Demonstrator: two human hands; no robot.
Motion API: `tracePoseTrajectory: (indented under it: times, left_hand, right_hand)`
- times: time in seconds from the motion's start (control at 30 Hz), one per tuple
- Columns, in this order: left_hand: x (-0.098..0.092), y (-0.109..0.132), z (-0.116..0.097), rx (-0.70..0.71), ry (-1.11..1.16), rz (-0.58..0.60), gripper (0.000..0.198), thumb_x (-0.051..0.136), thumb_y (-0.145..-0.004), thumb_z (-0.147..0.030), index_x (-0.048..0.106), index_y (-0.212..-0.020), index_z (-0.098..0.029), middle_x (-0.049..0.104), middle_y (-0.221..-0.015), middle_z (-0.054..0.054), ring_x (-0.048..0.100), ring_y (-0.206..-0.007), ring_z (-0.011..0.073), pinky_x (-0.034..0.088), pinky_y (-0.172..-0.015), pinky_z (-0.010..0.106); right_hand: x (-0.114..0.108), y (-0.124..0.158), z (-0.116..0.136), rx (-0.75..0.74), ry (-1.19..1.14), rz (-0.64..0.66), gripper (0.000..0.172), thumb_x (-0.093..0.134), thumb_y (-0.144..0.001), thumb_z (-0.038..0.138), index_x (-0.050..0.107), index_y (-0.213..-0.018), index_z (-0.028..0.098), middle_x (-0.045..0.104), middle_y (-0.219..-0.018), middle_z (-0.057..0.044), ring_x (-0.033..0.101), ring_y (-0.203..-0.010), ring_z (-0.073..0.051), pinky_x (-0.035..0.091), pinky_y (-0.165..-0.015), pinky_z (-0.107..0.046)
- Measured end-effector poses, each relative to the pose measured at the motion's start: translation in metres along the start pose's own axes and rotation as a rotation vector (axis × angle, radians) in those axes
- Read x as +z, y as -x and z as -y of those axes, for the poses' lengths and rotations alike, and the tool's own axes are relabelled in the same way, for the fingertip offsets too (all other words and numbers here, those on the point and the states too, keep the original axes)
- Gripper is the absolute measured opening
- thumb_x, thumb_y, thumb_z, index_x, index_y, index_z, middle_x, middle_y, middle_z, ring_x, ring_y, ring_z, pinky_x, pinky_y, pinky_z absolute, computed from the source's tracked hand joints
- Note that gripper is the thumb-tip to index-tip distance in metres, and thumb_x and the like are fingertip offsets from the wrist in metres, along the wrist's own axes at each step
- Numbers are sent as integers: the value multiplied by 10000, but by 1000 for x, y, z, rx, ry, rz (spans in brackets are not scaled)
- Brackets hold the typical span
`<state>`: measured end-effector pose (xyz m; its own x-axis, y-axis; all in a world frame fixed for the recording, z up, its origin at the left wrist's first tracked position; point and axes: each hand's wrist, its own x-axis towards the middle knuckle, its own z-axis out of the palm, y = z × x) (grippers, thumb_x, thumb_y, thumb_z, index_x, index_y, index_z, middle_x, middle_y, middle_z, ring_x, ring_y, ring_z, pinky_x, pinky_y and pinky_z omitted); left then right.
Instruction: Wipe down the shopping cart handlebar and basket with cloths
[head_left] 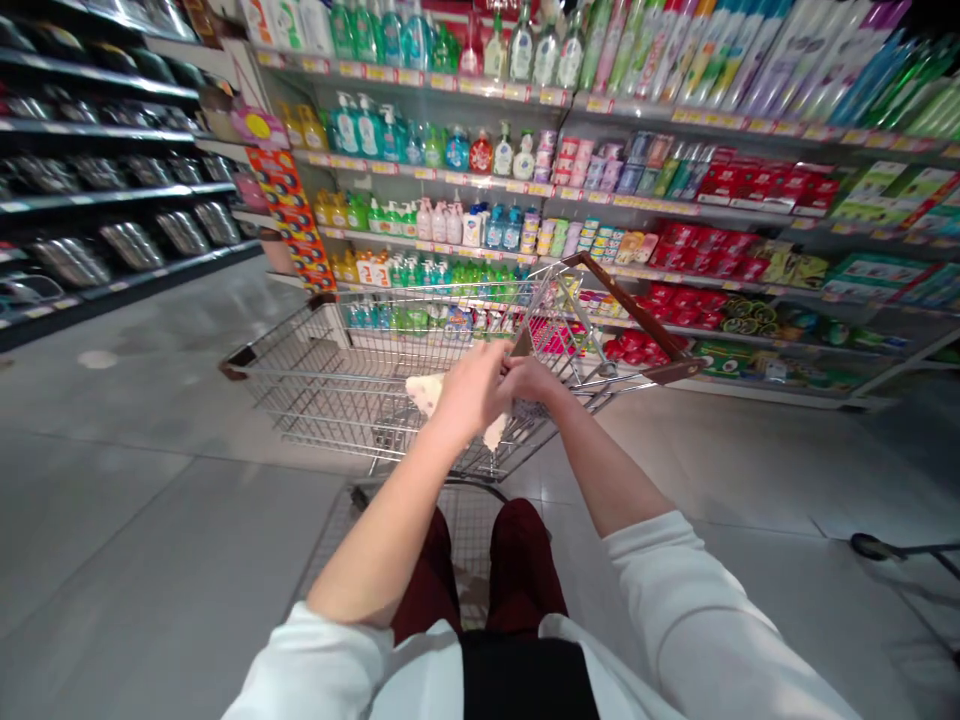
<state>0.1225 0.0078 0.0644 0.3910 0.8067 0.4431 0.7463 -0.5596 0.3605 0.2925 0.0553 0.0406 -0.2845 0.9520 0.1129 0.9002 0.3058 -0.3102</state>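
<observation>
A cream cloth [424,392] with small dark spots is bunched up over the near side of a wire shopping cart [337,375]. My left hand [474,385] is closed around it, and one end sticks out to the left of my knuckles. Another corner with a jagged edge hangs down below my hands. My right hand [531,380] meets the left, its fingers closed on the cloth between them; the fingertips are partly hidden. Both hands are above the cart's top rail, close to the folding child-seat section.
The cart's brown handle [626,305] lies to the right. Behind the cart stand shelves of bottles and packets [450,222]. Metal pots [131,245] fill a rack at the left. A wheeled metal frame [870,546] shows at the right edge.
</observation>
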Motion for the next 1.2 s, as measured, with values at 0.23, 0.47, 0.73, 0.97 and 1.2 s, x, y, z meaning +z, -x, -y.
tracePoseTrajectory:
  times: [0.23, 0.47, 0.73, 0.97, 1.2]
  left_hand:
    - [44, -12, 12, -23, -119, 171, 837, 703, -792, -417, 314, -1473, -123, 576, -1253, 195, 567, -1157, 323, 452, -895, 393]
    - [70, 0, 39, 90, -169, 42, 646, 499, -933, -479, 373, -1431, -87, 608, -1262, 181, 556, -1162, 284, 393, -950, 390]
    - [37, 23, 119, 64, -321, 19, 475, 263, -1006, -496, 623, -1027, -188, 636, -985, 102, 555, -997, 262, 367, -896, 387]
    - [9, 28, 170, -171, -449, 42, 544, 220, -1000, -525, 641, -991, -181, 651, -1027, 122, 550, -1018, 280, 335, -953, 411]
    - [57, 18, 55, 76, -307, 31, 438, 344, -983, -495, 574, -1196, -189, 618, -1103, 128, 517, -1069, 289, 329, -950, 441]
  right_hand:
    - [-4, 1, 5, 12, 86, 21, 320, 420, -902, 230, 728, -898, 142, 743, -941, -94, 614, -785, -147, 349, -667, -219]
    - [-4, 4, 7, 47, 126, -34, 351, 423, -919, 319, 737, -886, 166, 747, -896, -79, 619, -757, -157, 306, -628, -250]
    - [-4, 4, 4, 78, 132, -75, 429, 359, -968, 406, 727, -937, 188, 747, -995, -91, 650, -860, -188, 308, -639, -265]
    - [-1, 6, 9, 147, 150, -116, 420, 390, -959, 457, 727, -963, 205, 748, -952, -91, 638, -803, -183, 293, -619, -266]
    - [-3, 4, 2, 119, 119, -113, 374, 424, -939, 412, 720, -882, 190, 745, -908, -82, 615, -777, -164, 283, -623, -262]
